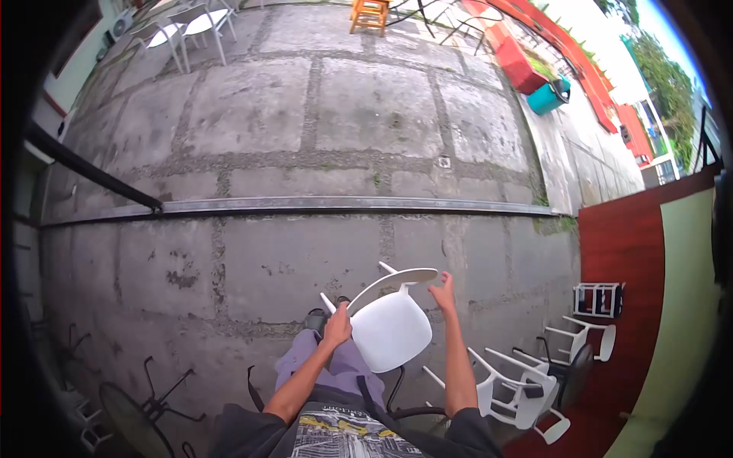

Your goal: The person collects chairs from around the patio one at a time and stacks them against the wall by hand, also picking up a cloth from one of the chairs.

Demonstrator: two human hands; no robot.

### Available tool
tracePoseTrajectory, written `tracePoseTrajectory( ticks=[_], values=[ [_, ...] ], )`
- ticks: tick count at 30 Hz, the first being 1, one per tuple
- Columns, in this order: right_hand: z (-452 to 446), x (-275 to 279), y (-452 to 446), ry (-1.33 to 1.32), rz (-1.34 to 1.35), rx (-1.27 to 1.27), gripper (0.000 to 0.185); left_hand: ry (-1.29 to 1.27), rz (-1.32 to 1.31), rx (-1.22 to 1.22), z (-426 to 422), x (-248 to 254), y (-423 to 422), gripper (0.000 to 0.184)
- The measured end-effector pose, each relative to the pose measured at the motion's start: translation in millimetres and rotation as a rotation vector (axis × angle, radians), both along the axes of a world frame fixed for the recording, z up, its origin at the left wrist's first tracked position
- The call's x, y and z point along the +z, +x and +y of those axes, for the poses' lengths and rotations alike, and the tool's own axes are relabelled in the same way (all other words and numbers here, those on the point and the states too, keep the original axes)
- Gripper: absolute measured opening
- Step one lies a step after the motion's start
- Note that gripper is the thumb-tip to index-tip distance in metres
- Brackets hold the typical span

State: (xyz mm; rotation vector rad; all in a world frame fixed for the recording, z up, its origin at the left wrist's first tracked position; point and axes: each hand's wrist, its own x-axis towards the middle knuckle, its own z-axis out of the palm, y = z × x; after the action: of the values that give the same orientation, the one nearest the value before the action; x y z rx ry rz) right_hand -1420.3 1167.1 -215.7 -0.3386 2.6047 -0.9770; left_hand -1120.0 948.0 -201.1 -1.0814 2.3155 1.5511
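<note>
A white chair [392,332] hangs or stands tilted in front of my body, its pale seat towards me and its curved backrest [389,282] on the far side. My left hand [337,327] is closed around the left end of the backrest. Close to the backrest's right end is my right hand [443,292], its fingers apart and seemingly not touching the chair. Whether the chair's legs meet the floor cannot be made out.
A metal rail [328,204] crosses the paved floor ahead. White chairs [527,393] crowd the right by a red wall [622,259]. A round table [130,416] lies tipped at lower left. Far off are more chairs [200,21], a wooden stool [370,15] and a teal bin [546,98].
</note>
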Motion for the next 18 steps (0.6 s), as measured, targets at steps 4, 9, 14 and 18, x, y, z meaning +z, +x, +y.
tracePoseTrajectory(
  ticks=[4,9,14,18],
  values=[
    [-22,-39,-42,-0.015,-0.468,-0.116,0.08,0.174,-0.094,0.234,6,-13,21,0.048],
    [-7,-97,-61,-0.029,-0.501,0.048,0.04,0.136,-0.081,0.479,41,-50,29,0.051],
    [17,-97,-29,0.115,-0.533,0.078,0.026,0.084,-0.11,0.56,61,-52,25,0.049],
    [13,-77,-3,0.127,-0.575,0.137,0.025,0.054,-0.126,0.739,85,-43,33,0.048]
  ],
)
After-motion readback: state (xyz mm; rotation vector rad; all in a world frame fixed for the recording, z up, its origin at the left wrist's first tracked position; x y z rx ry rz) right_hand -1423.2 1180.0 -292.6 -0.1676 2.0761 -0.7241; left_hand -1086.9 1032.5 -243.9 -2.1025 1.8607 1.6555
